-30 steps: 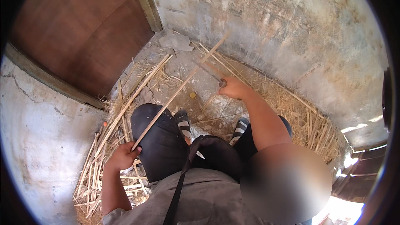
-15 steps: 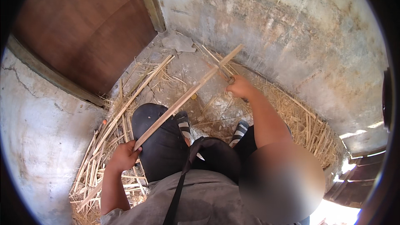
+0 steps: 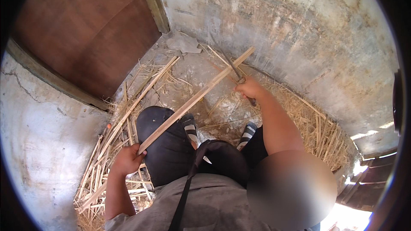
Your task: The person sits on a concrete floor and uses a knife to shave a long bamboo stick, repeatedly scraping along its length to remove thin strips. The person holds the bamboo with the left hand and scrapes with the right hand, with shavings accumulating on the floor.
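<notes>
Our left hand (image 3: pixel 126 161) grips the low end of a cane strip (image 3: pixel 195 100) slanting up across our knee; our right hand (image 3: pixel 249 89) clasps a knife (image 3: pixel 236 73) against it, above the straw-strewn floor (image 3: pixel 201 75).

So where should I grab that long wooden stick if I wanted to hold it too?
Probably the bare middle of the long wooden stick, coming down from above. It slants up from the left hand, which grips its near end, toward the wall. Near its far end the right hand holds a blade against it, so stay away from there.
</notes>
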Demonstrator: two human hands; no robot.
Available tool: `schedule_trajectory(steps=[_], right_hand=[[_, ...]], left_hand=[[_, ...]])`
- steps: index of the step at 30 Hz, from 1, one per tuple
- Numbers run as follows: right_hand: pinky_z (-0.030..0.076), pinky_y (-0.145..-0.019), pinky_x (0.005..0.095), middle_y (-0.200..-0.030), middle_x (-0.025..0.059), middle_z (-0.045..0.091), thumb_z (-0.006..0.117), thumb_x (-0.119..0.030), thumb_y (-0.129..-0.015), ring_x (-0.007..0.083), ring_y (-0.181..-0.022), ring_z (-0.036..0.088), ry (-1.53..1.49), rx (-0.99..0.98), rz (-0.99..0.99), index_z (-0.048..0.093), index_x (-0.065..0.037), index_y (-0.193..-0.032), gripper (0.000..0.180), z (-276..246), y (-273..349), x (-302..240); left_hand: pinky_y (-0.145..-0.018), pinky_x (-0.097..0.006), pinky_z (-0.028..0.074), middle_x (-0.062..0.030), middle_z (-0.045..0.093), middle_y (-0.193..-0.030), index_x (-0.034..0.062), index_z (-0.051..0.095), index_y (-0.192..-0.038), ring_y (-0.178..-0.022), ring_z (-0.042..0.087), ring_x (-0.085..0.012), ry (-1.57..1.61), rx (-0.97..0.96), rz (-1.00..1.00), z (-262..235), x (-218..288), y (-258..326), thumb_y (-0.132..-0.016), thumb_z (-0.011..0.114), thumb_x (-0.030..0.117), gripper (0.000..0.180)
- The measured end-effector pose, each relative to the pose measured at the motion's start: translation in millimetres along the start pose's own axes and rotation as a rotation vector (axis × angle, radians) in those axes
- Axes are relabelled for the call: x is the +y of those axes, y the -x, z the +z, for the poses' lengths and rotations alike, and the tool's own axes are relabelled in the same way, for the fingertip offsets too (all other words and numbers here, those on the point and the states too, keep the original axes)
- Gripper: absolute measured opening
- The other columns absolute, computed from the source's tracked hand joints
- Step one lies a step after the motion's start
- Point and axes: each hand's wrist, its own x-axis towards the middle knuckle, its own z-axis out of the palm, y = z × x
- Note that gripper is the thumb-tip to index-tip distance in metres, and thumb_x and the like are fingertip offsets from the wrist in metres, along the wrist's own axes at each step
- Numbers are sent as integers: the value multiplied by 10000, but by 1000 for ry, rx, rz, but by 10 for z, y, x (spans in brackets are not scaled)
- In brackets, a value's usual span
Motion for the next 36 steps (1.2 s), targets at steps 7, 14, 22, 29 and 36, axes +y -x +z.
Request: schedule_trajectory(steps=[7, 14, 22, 29, 36], right_hand=[[548, -700, 342, -812, 139, 686, 810, -251, -798, 184, -804, 676, 617, -142, -605, 598, 76, -1321, 652, 541, 509, -524], [535, -682, 347, -792, 111, 681, 806, -308, -839, 198, -814, 683, -90, -175, -88, 612, 27, -1299, 601, 24, -37, -82], [539, -777, 468, -919, 170, 738, 806, -354, -821, 369, -866, 717, 558, -122, -610, 700, -15, -1072, 435, 483, 525, -645], [521, -943, 422, -1153, 249, 711, 775, -365, -851, 373, -1103, 684, 124, 31, -149, 658, 10, -1280, 582, 80, 76, -185], [525, -879, 425, -1062, 229, 717, 797, -449, -837, 328, -990, 693, 53, 181, -233, 646, 54, -1243, 664, 121, 163, -134]], left_hand=[[-650, -435, 506, -191, 657, -717, 18, 648, -906, -678, 664, -372, 103, -21, -92, 25, -53, 5, -915, 757, 342, 342], [-643, -365, 505, -111, 651, -703, -11, 680, -982, -667, 629, -199, 284, 22, -64, 172, -88, -14, -834, 824, 549, 596], [-602, -395, 486, -170, 620, -643, -17, 665, -932, -585, 614, -271, 224, 82, 9, 124, -29, 19, -937, 744, 411, 436], [-590, -420, 472, -178, 592, -628, -9, 630, -891, -579, 601, -310, 201, 105, 43, 182, -95, 1, -940, 732, 385, 410], [-585, -439, 468, -189, 583, -615, -5, 552, -844, -585, 629, -349, 202, 79, 57, 131, -43, 29, -939, 700, 296, 349]])
